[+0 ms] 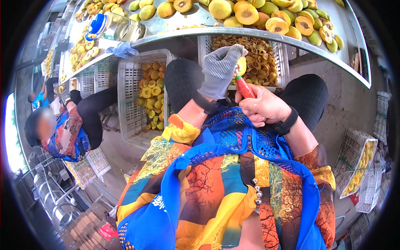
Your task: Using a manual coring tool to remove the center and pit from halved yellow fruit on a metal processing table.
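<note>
Over the crate between my knees, my left hand (221, 71), in a grey dotted knit glove, is closed round a yellow peach half (240, 66). Bare-skinned, my right hand (266, 104) grips a small red-handled tool (245, 86). The tool points up at the peach half, and its tip is too small to make out. Beneath both hands, a white plastic crate (284, 62) is filled with brownish fruit scraps (258, 54). Another white crate (125, 96), left of my left knee, contains yellow-orange peach halves (153, 91).
A metal-edged table (175, 36) crosses ahead, bearing many peach halves (277, 25), a clear blue-lidded jar (118, 27) and a blue-grey glove (123, 50). Another person (68, 129) sits at the left. More fruit fills a crate (354, 162) at the right.
</note>
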Motion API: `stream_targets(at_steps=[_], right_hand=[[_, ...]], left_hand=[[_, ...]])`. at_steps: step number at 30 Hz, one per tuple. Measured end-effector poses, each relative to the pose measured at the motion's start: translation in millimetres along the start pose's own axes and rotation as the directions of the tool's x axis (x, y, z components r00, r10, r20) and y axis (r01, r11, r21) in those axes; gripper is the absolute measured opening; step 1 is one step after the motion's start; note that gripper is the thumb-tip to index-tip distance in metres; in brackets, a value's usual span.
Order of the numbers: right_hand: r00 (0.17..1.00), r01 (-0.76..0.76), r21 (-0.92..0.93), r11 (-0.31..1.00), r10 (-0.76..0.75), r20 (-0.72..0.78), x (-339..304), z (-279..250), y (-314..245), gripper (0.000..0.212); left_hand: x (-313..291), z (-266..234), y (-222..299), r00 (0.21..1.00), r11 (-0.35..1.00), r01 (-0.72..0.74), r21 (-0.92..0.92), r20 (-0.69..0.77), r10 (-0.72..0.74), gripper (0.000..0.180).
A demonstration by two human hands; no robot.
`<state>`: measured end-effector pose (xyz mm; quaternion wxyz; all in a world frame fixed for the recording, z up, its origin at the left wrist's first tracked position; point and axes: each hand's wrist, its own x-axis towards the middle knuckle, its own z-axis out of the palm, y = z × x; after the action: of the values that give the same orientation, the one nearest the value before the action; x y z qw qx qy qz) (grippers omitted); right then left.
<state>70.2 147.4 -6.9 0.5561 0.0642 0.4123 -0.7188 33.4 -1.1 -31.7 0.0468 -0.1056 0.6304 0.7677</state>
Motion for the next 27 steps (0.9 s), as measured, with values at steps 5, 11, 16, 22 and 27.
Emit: stream_targets(at_steps=[5,11,16,22,27], right_hand=[[0.995,-0.025,0.163,0.986,0.008,0.102,9,-17,5,0.015],[0.989,-0.082,0.161,0.984,0.060,0.135,12,-19,7,0.014],[0.977,-0.091,0.212,0.973,0.046,0.208,15,-18,9,0.015],[0.947,0.042,0.308,0.951,-0.137,0.292,25,-16,10,0.015],[0.927,0.281,0.368,0.886,-0.350,0.133,14,-24,6,0.014]], left_hand=[[7,3,-12,0.941,0.875,0.328,-0.356,0.045,-0.335,0.033],[1,2,1,0.997,0.995,0.071,0.070,-0.045,-0.068,0.029],[12,-8,8,0.968,0.983,0.165,0.087,0.175,-0.178,0.031],[18,-8,1,0.933,0.810,0.357,-0.465,0.131,-0.336,0.032],[24,-107,15,0.950,0.884,0.049,-0.465,-0.252,-0.185,0.030]])
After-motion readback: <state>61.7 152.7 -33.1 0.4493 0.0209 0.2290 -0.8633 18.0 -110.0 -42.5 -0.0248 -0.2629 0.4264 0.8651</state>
